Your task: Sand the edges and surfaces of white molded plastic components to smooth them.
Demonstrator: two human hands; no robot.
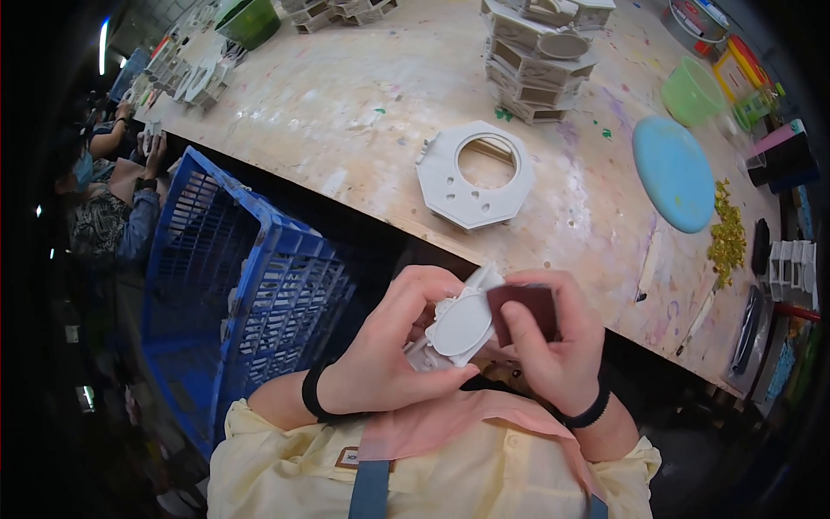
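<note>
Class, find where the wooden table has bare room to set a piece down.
Bare wood lies left of the white octagonal ring piece, up to the green tub, and between that ring and the round blue disc. The table's right end, past the disc, is crowded.

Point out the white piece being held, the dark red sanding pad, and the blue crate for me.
White cast piece [461,327], head view, on its oval face.
Dark red sanding pad [523,309], head view, on its upper flat face.
Blue crate [226,285], head view, on its slatted side wall.
</note>
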